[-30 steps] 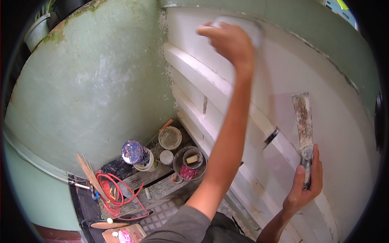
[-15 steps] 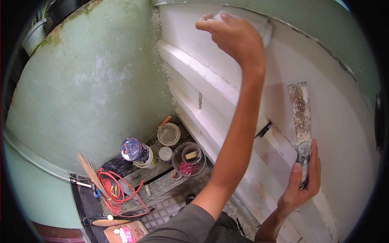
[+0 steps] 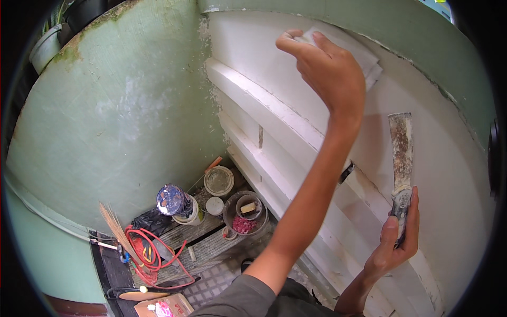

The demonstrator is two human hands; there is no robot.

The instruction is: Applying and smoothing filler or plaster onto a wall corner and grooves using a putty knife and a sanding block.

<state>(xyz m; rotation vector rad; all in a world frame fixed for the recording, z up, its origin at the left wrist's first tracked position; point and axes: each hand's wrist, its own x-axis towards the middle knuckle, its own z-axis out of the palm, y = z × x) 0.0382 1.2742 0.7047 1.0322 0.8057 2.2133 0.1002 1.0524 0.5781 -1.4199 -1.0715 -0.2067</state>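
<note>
High on the white wall (image 3: 248,47), my left hand (image 3: 335,71) is closed around a thin white folded sheet (image 3: 367,61), with its flat part lying close along the surface. I cannot make out whether it is cloth or another material. Lower on the right, my right hand (image 3: 396,238) grips a putty knife (image 3: 402,150) by its dark, putty-smeared handle. The knife's blade is rusty, coated in dried white filler and points upward, in front of the wall.
White horizontal ledges (image 3: 264,98) stick out below my left arm, and a green wall (image 3: 127,116) adjoins at left. Below stand a paint can (image 3: 171,199), a white-rimmed bucket (image 3: 218,180), a grey basin (image 3: 231,214), a coiled red hose (image 3: 153,259) and a cardboard box (image 3: 182,305).
My left hand and the white sheet have moved to the right and slightly down along the wall. The putty knife in my right hand has shifted a little right.
</note>
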